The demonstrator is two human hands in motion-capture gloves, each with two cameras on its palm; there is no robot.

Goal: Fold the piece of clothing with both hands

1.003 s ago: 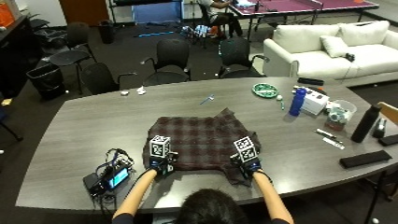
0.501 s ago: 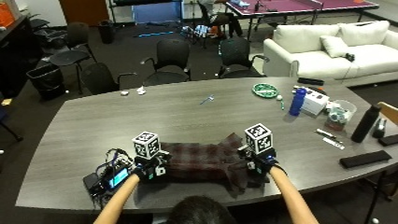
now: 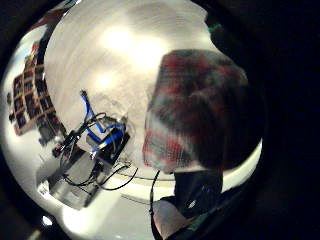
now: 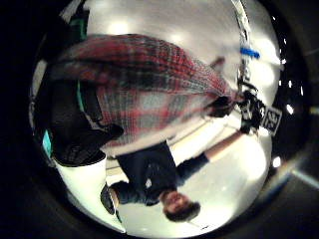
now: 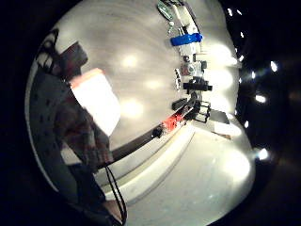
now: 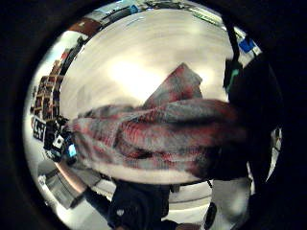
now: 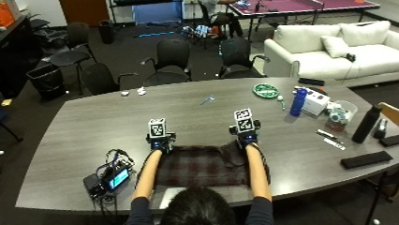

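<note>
A dark red plaid garment lies doubled over on the grey table, just in front of the person. My left hand pinches its far left corner and my right hand pinches its far right corner, both at the fold's far edge. In the left thumb side palm view the plaid cloth stretches across to the other hand. In the right thumb side palm view the same cloth hangs bunched close to the palm. The cloth also fills much of the left little finger side view.
A small device with cables sits at the table's front left, close to the left arm. On the right stand a blue bottle, a white box, a black bottle, pens and a black case. A green dish lies further back.
The garment lay spread flat with both hands at its near edge. The hands lifted that edge and carried it away from the person, over to the far edge, doubling the cloth.
</note>
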